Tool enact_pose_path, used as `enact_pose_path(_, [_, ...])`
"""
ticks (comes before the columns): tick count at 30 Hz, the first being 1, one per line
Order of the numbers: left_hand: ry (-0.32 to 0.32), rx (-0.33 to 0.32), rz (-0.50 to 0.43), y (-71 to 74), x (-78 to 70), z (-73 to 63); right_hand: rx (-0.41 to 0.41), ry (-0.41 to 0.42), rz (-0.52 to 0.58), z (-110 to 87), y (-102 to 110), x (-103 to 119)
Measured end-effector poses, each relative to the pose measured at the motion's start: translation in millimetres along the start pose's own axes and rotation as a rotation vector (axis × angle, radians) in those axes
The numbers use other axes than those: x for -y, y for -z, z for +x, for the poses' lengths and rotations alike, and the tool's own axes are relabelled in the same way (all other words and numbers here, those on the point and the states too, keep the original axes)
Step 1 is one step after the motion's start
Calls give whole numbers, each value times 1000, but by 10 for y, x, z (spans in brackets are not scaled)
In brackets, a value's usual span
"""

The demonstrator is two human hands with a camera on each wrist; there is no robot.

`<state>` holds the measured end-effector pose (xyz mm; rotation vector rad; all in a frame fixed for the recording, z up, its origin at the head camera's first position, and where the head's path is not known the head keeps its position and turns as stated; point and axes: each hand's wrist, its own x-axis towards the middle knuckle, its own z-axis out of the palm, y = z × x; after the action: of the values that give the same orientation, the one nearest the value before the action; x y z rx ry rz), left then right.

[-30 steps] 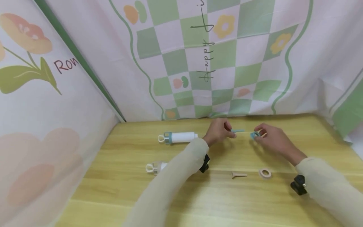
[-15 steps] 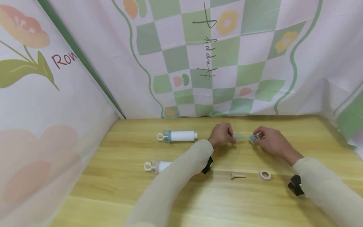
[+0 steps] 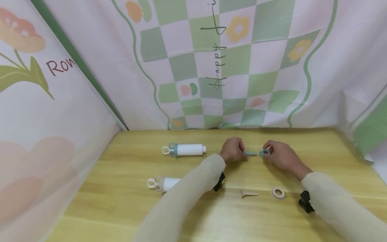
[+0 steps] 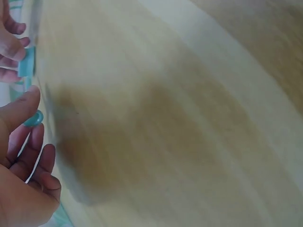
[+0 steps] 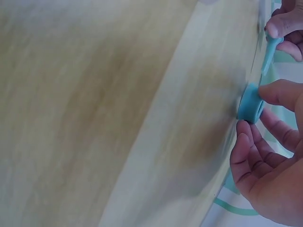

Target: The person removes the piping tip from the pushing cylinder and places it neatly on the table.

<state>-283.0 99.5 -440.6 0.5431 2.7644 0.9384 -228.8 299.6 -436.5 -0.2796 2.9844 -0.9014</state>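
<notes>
My left hand [image 3: 232, 149] pinches the wide end of a teal, funnel-like nozzle [image 3: 251, 153], whose narrow stem points right. Facing it, my right hand [image 3: 284, 155] holds a teal ring [image 3: 265, 152] by its edge between thumb and fingers. The stem's tip is right at the ring in the head view. In the right wrist view the ring [image 5: 249, 103] shows a broad outer wall, with the tapering nozzle [image 5: 271, 54] beyond it. Both hands are at the back of the wooden table [image 3: 121, 215]. Fingers hide part of the nozzle's wide end.
Left of the hands lies a white syringe-like tube [image 3: 189, 149] with a teal collar and loop handle. A beige-collared tube [image 3: 170, 184] is partly behind the left sleeve. A pinkish nozzle [image 3: 249, 194] and pinkish ring [image 3: 278, 193] lie in front. A patterned curtain [image 3: 208, 67] borders the back.
The two hands have come closer together, narrowing the gap between the teal nozzle's tip and the teal ring. Both grips stay the same, and the head view has shifted slightly.
</notes>
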Motion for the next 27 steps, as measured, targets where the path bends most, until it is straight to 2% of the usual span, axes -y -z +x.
enact_pose_path(5, [34, 7, -27, -10, -4, -32, -8, 10, -15, 15, -20, -20])
enact_pose_path(11, [41, 9, -42, -28, 3, -35, -12, 3, -14, 20, -34, -39])
enact_pose_path(15, [56, 26, -86, -37, 23, -34, -12, -2, -5, 7, -39, -35])
enact_pose_path(20, [57, 44, -147, -39, 38, -31, -16, -9, 3, -10, -38, -25])
enact_pose_path(27, [46, 51, -142, -19, 30, -43, -14, -20, 23, -35, -28, -46])
